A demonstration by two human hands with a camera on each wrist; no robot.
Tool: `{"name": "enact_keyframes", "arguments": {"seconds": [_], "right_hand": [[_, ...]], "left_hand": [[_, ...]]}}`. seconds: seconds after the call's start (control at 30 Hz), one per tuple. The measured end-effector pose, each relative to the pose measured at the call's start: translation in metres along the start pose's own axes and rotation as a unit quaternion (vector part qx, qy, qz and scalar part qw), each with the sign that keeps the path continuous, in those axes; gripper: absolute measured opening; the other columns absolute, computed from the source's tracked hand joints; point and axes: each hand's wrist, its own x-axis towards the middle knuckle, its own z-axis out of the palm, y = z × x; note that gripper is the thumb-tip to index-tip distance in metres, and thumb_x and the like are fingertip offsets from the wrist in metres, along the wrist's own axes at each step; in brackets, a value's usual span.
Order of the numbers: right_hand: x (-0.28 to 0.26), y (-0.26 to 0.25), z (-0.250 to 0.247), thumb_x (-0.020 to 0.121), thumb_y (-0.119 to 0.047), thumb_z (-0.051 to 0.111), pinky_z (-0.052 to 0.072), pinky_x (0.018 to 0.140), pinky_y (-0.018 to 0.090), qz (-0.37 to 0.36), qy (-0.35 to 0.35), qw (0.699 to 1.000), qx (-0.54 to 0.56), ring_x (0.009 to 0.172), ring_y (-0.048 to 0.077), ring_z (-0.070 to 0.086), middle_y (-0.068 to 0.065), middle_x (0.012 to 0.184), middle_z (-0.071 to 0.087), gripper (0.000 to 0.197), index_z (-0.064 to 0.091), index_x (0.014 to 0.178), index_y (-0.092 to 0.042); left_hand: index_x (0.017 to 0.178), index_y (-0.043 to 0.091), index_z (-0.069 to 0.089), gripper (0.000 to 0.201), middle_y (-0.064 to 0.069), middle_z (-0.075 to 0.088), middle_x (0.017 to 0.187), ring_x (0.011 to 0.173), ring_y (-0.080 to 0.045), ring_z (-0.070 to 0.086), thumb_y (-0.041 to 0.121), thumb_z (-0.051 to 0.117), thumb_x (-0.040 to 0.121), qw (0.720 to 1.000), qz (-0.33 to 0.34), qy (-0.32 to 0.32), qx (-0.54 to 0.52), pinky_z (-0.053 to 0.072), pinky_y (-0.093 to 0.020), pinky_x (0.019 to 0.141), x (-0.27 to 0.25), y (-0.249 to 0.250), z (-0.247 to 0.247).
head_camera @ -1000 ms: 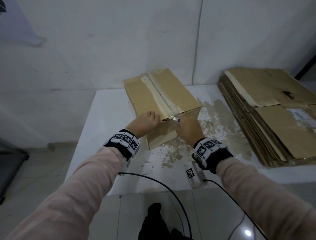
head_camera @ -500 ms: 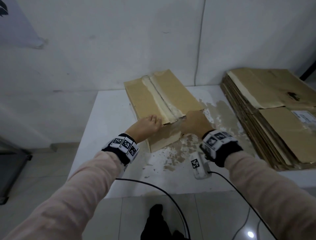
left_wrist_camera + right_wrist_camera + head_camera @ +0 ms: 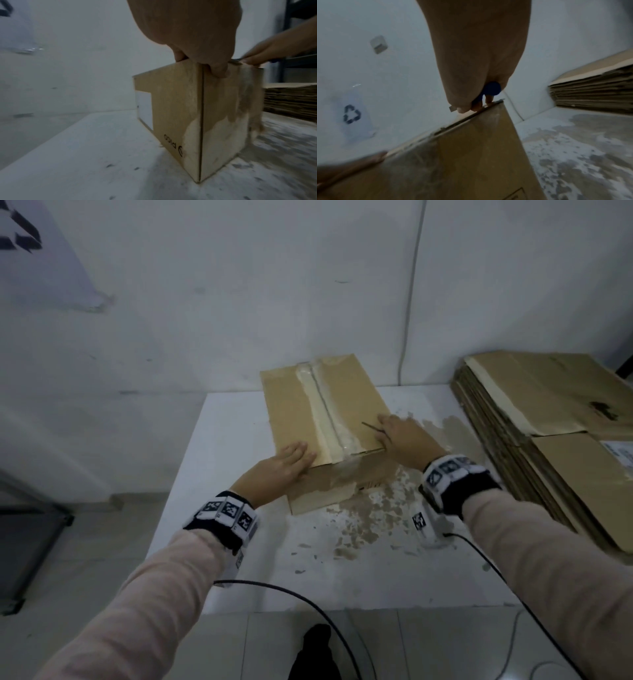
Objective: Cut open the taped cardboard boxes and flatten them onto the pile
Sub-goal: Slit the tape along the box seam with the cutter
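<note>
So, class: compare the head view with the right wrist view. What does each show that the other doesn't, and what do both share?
Head view only: the tape seam along the box top, and the left hand flat on the near corner.

Right wrist view only: the blue cutter handle gripped in the right hand.

Both: the cardboard box and the flattened pile on the white table.

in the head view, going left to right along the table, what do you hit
left hand → cardboard box → right hand holding a cutter → pile of flattened cardboard
</note>
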Motion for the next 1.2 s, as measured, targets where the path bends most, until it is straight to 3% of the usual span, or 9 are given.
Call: {"name": "enact_keyframes", "arguments": {"seconds": [0.07,0.13,0.23,0.47,0.6,0.7,0.93,1.07,1.2], "right_hand": [[-0.010,-0.007,0.010,0.104,-0.027,0.031,0.030,0.108,0.041,-0.050,0.070,0.995,-0.055,0.127,0.031,0.045,0.018,0.141,0.046,0.047,0.041,0.139,0.003],[-0.027,-0.020,0.023,0.097,-0.026,0.044,0.051,0.075,0.043,-0.160,0.212,0.958,-0.106,0.083,0.036,0.063,0.021,0.096,0.068,0.037,0.067,0.099,0.004],[-0.049,-0.049,0.041,0.089,-0.022,0.046,0.043,0.047,0.028,-0.231,0.293,0.927,-0.043,0.042,0.023,0.046,0.007,0.048,0.050,0.031,0.058,0.065,-0.008],[-0.022,-0.037,0.007,0.103,-0.032,0.037,0.043,0.068,0.029,0.013,0.159,0.901,0.403,0.073,0.019,0.060,0.011,0.086,0.072,0.044,0.068,0.093,-0.002],[0.001,0.010,-0.007,0.104,-0.030,0.031,0.036,0.077,0.029,0.112,0.175,0.919,0.335,0.100,0.028,0.057,0.017,0.114,0.064,0.044,0.062,0.116,-0.001],[0.003,0.038,-0.002,0.104,-0.026,0.031,0.036,0.098,0.040,0.081,0.141,0.961,0.224,0.114,0.039,0.053,0.022,0.131,0.055,0.041,0.045,0.140,-0.012],[-0.043,-0.001,0.026,0.099,-0.039,0.030,0.031,0.057,0.030,-0.032,0.211,0.973,0.087,0.063,0.028,0.053,0.010,0.072,0.058,0.048,0.067,0.102,-0.009],[-0.061,-0.042,0.036,0.100,-0.041,0.029,0.031,0.053,0.036,-0.077,0.167,0.956,0.231,0.055,0.026,0.047,0.006,0.060,0.051,0.042,0.052,0.080,-0.011],[-0.065,-0.034,0.019,0.103,-0.031,0.037,0.039,0.051,0.030,-0.017,0.058,0.822,0.566,0.046,0.020,0.044,0.002,0.051,0.048,0.041,0.043,0.067,-0.013]], "left_hand": [[0.138,-0.001,0.044,0.044,-0.021,0.044,0.142,0.126,-0.032,0.050,0.016,0.035,0.098,0.998,-0.050,0.006,-0.044,0.045,-0.038,0.099,-0.013,-0.017,-0.001],[0.150,0.014,0.021,0.057,-0.007,0.014,0.158,0.144,-0.022,0.022,-0.001,0.036,0.097,0.990,-0.110,-0.050,-0.070,0.022,-0.035,0.114,-0.024,-0.037,-0.006],[0.151,0.025,0.015,0.080,-0.001,0.009,0.160,0.145,-0.020,0.018,-0.016,0.036,0.086,0.970,-0.219,-0.088,-0.055,0.011,-0.039,0.118,-0.017,-0.059,-0.016],[0.125,0.009,0.061,0.039,-0.013,0.056,0.134,0.117,-0.030,0.056,0.027,0.051,0.092,0.974,-0.133,0.023,-0.181,0.043,-0.038,0.097,0.031,-0.008,-0.030],[0.143,0.031,0.039,0.079,-0.005,0.039,0.148,0.132,-0.026,0.038,0.076,0.023,0.081,0.988,-0.053,-0.059,-0.133,0.029,-0.041,0.109,0.038,0.047,-0.022],[0.143,0.034,0.036,0.060,-0.008,0.044,0.145,0.126,-0.033,0.047,0.061,0.030,0.089,0.996,-0.020,-0.056,-0.074,0.041,-0.050,0.098,0.029,0.042,-0.009],[0.144,0.035,0.036,0.076,-0.007,0.039,0.146,0.125,-0.032,0.046,-0.005,0.054,0.082,0.980,-0.191,-0.045,-0.028,0.032,-0.055,0.103,0.009,-0.046,-0.008],[0.137,0.020,0.047,0.047,-0.006,0.039,0.143,0.120,-0.031,0.047,0.013,0.041,0.090,0.962,-0.256,-0.097,-0.017,0.033,-0.047,0.105,0.034,-0.040,-0.027],[0.127,0.014,0.056,0.065,-0.011,0.046,0.136,0.117,-0.032,0.046,0.054,0.029,0.084,0.964,-0.204,-0.070,-0.159,0.036,-0.037,0.098,0.052,0.020,-0.027]]}}
